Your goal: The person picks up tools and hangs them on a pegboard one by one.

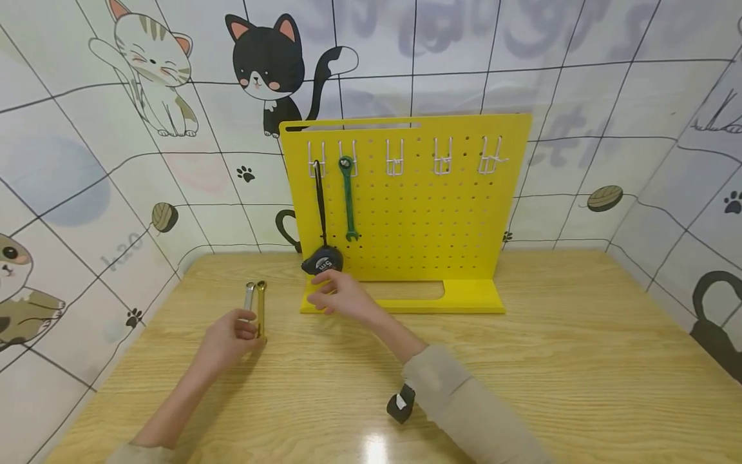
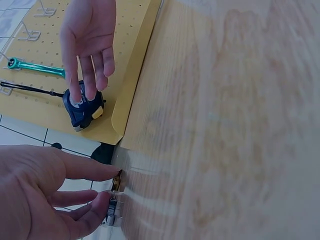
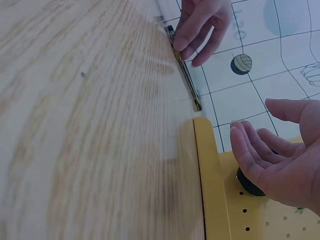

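A gold combination wrench [image 1: 261, 309] lies on the wooden table, a silver wrench [image 1: 249, 296] close along its left side. My left hand [image 1: 227, 341] pinches the gold wrench near its lower end, thumb on its right and fingertips on its left. The hand covers the silver wrench's lower part. Before the pegboard's lower left corner, my right hand [image 1: 344, 296] holds nothing, fingers loosely extended. Just behind it hangs a black 5m tape measure [image 1: 324, 259] by its strap from the leftmost hook. A green wrench [image 1: 348, 200] hangs upright on the second hook.
The yellow pegboard [image 1: 429, 225] stands at the back of the table [image 1: 568, 361], its base reaching forward. Three white wire hooks, such as the middle one [image 1: 395, 158], carry nothing. A small black item [image 1: 399, 406] with a white patch shows beside the right sleeve [image 1: 458, 393].
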`<action>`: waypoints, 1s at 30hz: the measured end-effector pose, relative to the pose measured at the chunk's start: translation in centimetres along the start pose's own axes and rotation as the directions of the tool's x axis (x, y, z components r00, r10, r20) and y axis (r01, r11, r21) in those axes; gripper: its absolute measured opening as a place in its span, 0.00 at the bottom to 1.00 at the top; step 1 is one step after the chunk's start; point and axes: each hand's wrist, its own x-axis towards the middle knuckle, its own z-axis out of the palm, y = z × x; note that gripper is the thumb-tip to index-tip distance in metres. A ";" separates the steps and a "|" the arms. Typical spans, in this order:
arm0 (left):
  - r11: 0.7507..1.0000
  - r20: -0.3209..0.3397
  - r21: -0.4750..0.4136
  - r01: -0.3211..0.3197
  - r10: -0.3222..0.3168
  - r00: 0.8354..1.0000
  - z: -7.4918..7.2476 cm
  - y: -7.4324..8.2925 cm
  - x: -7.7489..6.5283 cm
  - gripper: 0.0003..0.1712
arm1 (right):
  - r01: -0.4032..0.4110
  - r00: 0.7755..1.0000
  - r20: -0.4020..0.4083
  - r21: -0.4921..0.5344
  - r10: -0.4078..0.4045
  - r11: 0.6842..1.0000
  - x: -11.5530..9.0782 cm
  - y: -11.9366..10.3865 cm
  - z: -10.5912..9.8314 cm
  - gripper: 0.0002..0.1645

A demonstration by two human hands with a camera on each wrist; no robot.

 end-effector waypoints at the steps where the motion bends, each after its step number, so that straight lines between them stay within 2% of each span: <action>1: 1.000 -0.003 0.004 -0.001 0.001 1.000 0.1 0.0 0.0 0.30 | -0.001 1.000 0.001 0.001 0.001 1.000 0.1 0.0 0.1 0.27; 7: 0.998 -0.018 0.059 0.003 -0.002 1.000 0.3 0.2 0.3 0.23 | -0.014 1.000 0.014 0.027 0.014 1.000 0.5 0.1 1.2 0.24; 14: 0.994 -0.021 0.082 0.066 -0.064 0.998 0.4 0.8 0.4 0.19 | -0.028 0.999 0.040 0.045 0.027 0.999 1.1 0.2 2.8 0.24; 19: 0.995 -0.016 0.056 0.084 -0.083 0.996 0.4 1.0 0.4 0.18 | -0.046 0.997 0.059 0.040 0.044 0.998 1.5 0.4 3.9 0.23; 25: 0.995 -0.003 0.037 0.096 -0.096 0.995 0.4 1.0 0.5 0.19 | -0.118 0.991 0.073 0.083 0.112 0.990 2.0 1.2 5.4 0.22; 30: 0.993 0.061 -0.046 0.111 -0.108 0.992 0.4 1.4 0.3 0.19 | -0.160 0.986 0.054 0.089 0.155 0.983 2.2 1.0 6.1 0.24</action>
